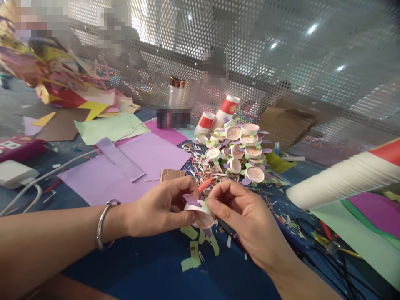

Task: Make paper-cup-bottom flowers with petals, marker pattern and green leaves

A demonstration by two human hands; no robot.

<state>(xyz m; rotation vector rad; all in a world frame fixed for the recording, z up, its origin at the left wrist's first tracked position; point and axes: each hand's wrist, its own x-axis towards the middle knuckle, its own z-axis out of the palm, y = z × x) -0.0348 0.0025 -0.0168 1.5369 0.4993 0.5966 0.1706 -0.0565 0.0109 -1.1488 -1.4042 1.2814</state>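
My left hand [159, 208] and my right hand [240, 216] meet over the blue table [146, 266]. Both pinch one small cut-down paper cup bottom [201, 214] with purple and green paper petals stuck to its rim. The left thumb and fingers grip its left side. The right fingertips press a green paper strip on its right edge. A silver bangle [104, 225] sits on my left wrist. Behind the hands lies a heap of similar finished paper cup flowers [239, 150].
Purple paper sheets [125, 166] and a light green sheet [109, 127] lie to the left. Red-and-white paper cups [218, 114] stand behind the heap; a long cup stack [343, 177] lies at right. Paper scraps [200, 246] litter the table. A perforated metal screen [281, 62] closes the back.
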